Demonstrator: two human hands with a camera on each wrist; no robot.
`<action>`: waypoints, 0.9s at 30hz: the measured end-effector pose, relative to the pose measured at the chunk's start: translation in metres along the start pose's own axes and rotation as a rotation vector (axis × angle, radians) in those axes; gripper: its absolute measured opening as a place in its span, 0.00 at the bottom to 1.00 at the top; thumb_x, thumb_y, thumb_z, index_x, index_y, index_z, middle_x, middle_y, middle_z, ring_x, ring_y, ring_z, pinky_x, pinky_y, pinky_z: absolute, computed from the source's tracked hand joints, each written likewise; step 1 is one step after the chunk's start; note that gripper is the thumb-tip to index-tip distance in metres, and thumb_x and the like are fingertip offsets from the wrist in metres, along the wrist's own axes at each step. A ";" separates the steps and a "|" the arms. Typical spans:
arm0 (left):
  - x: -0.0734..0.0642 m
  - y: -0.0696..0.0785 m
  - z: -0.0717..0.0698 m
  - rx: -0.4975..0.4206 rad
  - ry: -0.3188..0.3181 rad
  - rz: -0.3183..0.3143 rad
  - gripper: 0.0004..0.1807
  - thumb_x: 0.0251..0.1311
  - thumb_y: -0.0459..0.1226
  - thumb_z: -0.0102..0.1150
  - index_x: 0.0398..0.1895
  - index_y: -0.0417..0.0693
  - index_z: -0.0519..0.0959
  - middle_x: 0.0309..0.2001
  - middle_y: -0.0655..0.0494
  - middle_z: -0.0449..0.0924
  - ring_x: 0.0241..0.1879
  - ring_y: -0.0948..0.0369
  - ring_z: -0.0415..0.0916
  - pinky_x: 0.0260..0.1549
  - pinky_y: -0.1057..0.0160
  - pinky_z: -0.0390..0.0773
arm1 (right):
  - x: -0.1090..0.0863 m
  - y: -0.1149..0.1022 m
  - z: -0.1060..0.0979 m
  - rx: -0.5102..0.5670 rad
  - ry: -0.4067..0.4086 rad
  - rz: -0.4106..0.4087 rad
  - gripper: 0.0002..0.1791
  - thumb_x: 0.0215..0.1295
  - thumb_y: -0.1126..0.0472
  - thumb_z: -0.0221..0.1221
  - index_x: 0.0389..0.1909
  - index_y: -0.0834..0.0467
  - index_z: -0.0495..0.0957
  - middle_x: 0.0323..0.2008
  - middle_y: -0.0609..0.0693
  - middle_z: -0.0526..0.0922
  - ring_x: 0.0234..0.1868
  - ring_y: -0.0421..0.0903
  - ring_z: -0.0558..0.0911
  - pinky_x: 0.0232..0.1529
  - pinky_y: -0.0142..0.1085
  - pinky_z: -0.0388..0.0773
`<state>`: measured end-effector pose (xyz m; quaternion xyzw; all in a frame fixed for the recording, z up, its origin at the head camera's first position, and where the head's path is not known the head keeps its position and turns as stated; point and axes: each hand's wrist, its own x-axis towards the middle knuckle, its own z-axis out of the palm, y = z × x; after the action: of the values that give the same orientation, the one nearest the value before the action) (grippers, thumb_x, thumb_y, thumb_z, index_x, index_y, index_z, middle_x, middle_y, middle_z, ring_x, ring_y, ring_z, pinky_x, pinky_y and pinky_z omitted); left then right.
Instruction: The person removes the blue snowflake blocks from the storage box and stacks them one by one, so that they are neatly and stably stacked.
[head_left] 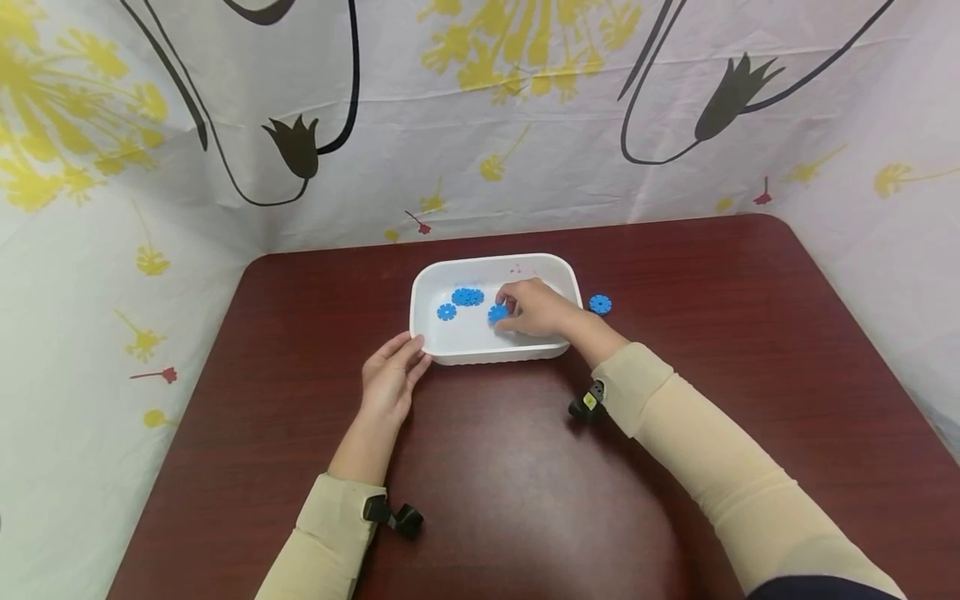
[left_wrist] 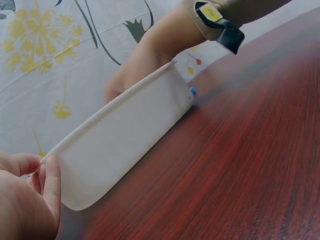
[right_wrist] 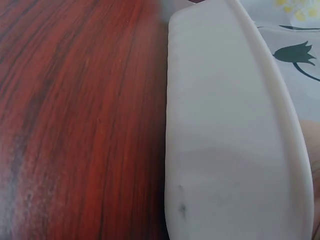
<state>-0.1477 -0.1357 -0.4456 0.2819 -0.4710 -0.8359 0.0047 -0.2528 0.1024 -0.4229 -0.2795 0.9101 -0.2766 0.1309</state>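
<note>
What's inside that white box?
Inside the white box are blue discs: one alone, an overlapping bunch, and at least one pinched by the right hand. What's beneath that hand is hidden.

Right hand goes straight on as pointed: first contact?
Right hand likely meets the overlapping blue discs in the white tray first; its height is unclear, so it might pass above them.

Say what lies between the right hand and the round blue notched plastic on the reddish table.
The right wall of the white plastic tray stands there in the head view.
</note>
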 end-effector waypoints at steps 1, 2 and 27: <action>0.000 0.000 0.000 0.001 -0.001 -0.001 0.19 0.62 0.25 0.66 0.54 0.35 0.75 0.35 0.53 0.79 0.31 0.64 0.79 0.46 0.64 0.87 | -0.001 0.000 -0.001 0.004 0.004 -0.006 0.22 0.61 0.58 0.72 0.50 0.65 0.80 0.38 0.55 0.84 0.39 0.50 0.82 0.47 0.42 0.82; 0.000 0.000 0.000 0.000 0.000 -0.001 0.18 0.61 0.25 0.66 0.53 0.36 0.75 0.35 0.52 0.79 0.31 0.64 0.79 0.46 0.64 0.87 | -0.002 0.001 -0.001 0.006 0.010 -0.012 0.22 0.61 0.58 0.72 0.50 0.65 0.80 0.37 0.55 0.84 0.39 0.50 0.82 0.46 0.42 0.82; -0.002 0.000 0.000 0.011 0.005 -0.006 0.17 0.62 0.27 0.66 0.53 0.38 0.76 0.39 0.51 0.78 0.33 0.64 0.79 0.48 0.65 0.87 | -0.013 0.009 -0.011 0.042 0.174 -0.118 0.19 0.59 0.59 0.73 0.46 0.65 0.81 0.34 0.53 0.82 0.31 0.47 0.82 0.36 0.38 0.81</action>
<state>-0.1460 -0.1350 -0.4442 0.2856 -0.4746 -0.8326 0.0017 -0.2508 0.1205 -0.4175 -0.3047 0.8939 -0.3261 0.0408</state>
